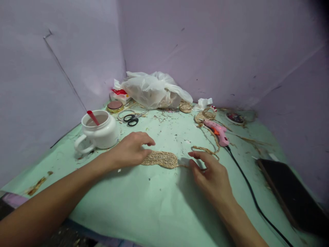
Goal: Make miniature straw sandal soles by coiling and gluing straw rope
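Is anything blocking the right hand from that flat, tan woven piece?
Nothing visible blocks the right hand from the flat, tan woven piece; only a thin tan strand runs across the gap, over the pale green surface.

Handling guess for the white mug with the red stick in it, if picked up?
The white mug is probably rigid and fairly heavy for its size: thick-looking walls, liquid inside. Its wide body should resist tipping, though a quick lift could slosh. The red stick leans on the rim unclamped, so it may slide or swing.
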Action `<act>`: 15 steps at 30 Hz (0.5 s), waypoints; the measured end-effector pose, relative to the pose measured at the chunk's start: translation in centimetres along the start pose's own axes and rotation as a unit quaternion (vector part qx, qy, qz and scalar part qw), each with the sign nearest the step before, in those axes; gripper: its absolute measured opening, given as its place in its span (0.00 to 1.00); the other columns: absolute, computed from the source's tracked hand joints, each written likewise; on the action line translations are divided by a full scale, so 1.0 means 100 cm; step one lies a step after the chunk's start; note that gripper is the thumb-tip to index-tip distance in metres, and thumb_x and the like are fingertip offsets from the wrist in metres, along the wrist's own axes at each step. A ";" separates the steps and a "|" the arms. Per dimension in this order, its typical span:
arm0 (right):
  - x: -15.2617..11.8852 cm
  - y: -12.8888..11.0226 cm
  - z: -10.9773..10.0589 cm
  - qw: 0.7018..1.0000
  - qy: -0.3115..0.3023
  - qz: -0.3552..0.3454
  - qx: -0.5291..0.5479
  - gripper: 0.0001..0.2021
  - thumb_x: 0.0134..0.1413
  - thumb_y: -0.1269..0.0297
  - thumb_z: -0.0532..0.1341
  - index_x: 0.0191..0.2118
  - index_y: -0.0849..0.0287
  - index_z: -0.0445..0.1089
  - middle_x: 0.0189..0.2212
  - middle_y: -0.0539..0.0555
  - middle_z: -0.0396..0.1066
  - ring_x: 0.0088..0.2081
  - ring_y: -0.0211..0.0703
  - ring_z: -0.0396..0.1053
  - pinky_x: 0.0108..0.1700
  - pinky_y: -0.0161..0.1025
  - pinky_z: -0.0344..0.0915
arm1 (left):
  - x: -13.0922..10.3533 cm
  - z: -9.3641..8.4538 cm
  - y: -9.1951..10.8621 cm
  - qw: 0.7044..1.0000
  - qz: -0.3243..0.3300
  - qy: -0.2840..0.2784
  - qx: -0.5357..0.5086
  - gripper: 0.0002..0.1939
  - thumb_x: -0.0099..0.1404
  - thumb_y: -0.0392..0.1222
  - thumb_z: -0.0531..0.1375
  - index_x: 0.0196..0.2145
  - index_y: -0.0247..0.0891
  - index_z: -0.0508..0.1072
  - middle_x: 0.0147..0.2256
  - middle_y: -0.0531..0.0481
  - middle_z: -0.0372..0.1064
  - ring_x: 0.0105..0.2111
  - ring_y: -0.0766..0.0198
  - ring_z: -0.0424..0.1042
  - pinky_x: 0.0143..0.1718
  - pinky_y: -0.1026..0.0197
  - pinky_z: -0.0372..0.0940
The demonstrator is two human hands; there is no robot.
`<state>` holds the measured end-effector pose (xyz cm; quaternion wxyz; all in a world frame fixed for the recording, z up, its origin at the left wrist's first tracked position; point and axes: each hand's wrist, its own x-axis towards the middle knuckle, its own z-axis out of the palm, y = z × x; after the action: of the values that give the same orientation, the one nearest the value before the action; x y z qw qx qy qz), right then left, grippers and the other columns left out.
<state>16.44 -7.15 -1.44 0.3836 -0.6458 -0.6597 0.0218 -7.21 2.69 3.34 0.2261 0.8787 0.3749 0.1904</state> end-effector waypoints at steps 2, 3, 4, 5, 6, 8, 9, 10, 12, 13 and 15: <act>0.001 -0.003 0.000 1.000 0.000 -0.026 0.006 0.08 0.52 0.67 0.56 0.38 0.56 0.70 0.35 0.56 0.75 0.37 0.49 0.72 0.35 0.44 0.68 | 0.000 -0.002 -0.002 0.998 0.030 -0.054 0.020 0.09 0.56 0.34 0.55 0.35 0.37 0.74 0.36 0.48 0.71 0.38 0.61 0.70 0.41 0.57 0.64; 0.001 -0.006 0.000 0.999 -0.002 -0.044 0.012 0.07 0.52 0.68 0.57 0.37 0.56 0.70 0.35 0.55 0.75 0.37 0.48 0.72 0.36 0.44 0.68 | -0.001 -0.002 -0.004 0.996 0.039 -0.075 0.028 0.08 0.56 0.33 0.55 0.32 0.37 0.74 0.35 0.48 0.71 0.37 0.61 0.69 0.39 0.58 0.64; 0.002 -0.008 0.000 0.998 -0.005 -0.063 0.019 0.07 0.52 0.68 0.57 0.36 0.57 0.70 0.34 0.55 0.75 0.37 0.47 0.72 0.37 0.44 0.68 | -0.001 -0.002 -0.005 0.994 0.041 -0.096 0.034 0.08 0.55 0.32 0.55 0.29 0.38 0.73 0.33 0.49 0.70 0.35 0.62 0.69 0.38 0.60 0.63; 0.002 -0.010 0.000 0.996 -0.007 -0.080 0.025 0.06 0.53 0.69 0.57 0.35 0.57 0.70 0.34 0.54 0.75 0.37 0.46 0.72 0.38 0.44 0.68 | -0.001 -0.001 -0.007 0.992 0.039 -0.118 0.038 0.08 0.55 0.31 0.54 0.26 0.38 0.73 0.31 0.50 0.70 0.33 0.63 0.69 0.36 0.61 0.63; 0.003 -0.011 0.000 0.996 -0.009 -0.090 0.026 0.06 0.53 0.69 0.57 0.34 0.57 0.70 0.33 0.54 0.75 0.36 0.45 0.71 0.38 0.43 0.68 | -0.001 0.000 -0.008 0.989 0.035 -0.139 0.043 0.08 0.54 0.31 0.54 0.24 0.38 0.72 0.28 0.51 0.69 0.31 0.64 0.68 0.34 0.62 0.62; 0.004 -0.011 -0.001 0.996 -0.010 -0.086 0.017 0.06 0.53 0.69 0.56 0.33 0.57 0.70 0.32 0.54 0.75 0.35 0.45 0.71 0.37 0.43 0.68 | -0.001 0.002 -0.009 0.985 0.027 -0.164 0.052 0.08 0.54 0.30 0.54 0.22 0.38 0.71 0.26 0.52 0.69 0.29 0.65 0.68 0.33 0.62 0.61; 0.005 -0.009 -0.002 0.997 -0.008 -0.075 0.009 0.06 0.53 0.69 0.56 0.33 0.57 0.71 0.32 0.54 0.75 0.35 0.46 0.71 0.37 0.44 0.67 | -0.001 0.003 -0.008 0.986 0.024 -0.158 0.056 0.09 0.55 0.31 0.54 0.22 0.38 0.71 0.26 0.52 0.69 0.29 0.64 0.68 0.34 0.61 0.61; 0.006 -0.007 -0.003 0.998 -0.005 -0.061 0.004 0.07 0.53 0.69 0.56 0.33 0.56 0.71 0.33 0.55 0.75 0.36 0.46 0.71 0.37 0.44 0.67 | -0.001 0.005 -0.006 0.989 0.022 -0.138 0.057 0.08 0.56 0.33 0.55 0.23 0.38 0.72 0.27 0.52 0.69 0.30 0.64 0.68 0.34 0.60 0.61; 0.008 -0.002 -0.008 1.000 0.009 -0.027 0.007 0.07 0.53 0.68 0.56 0.34 0.55 0.71 0.34 0.55 0.75 0.38 0.48 0.71 0.38 0.45 0.66 | -0.001 0.011 -0.001 0.995 0.027 -0.078 0.060 0.06 0.59 0.37 0.56 0.29 0.37 0.73 0.31 0.49 0.71 0.34 0.61 0.68 0.38 0.57 0.62; 0.010 0.000 -0.010 1.000 0.019 -0.009 0.011 0.07 0.53 0.67 0.56 0.34 0.55 0.71 0.35 0.55 0.75 0.38 0.48 0.71 0.38 0.44 0.66 | -0.001 0.015 0.002 0.996 0.035 -0.052 0.063 0.06 0.59 0.39 0.58 0.33 0.37 0.73 0.35 0.47 0.71 0.37 0.59 0.68 0.40 0.55 0.62; 0.012 0.003 -0.016 0.998 0.044 0.031 0.017 0.07 0.54 0.64 0.56 0.34 0.56 0.72 0.34 0.54 0.76 0.37 0.47 0.71 0.38 0.43 0.65 | -0.002 0.024 0.008 0.995 0.057 -0.036 0.075 0.14 0.57 0.42 0.60 0.42 0.36 0.72 0.42 0.44 0.70 0.43 0.54 0.66 0.46 0.50 0.60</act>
<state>17.75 -6.79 0.11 0.4224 -0.6598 -0.6213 0.0158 -5.64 1.43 1.74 0.1615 0.9194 0.3292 0.1421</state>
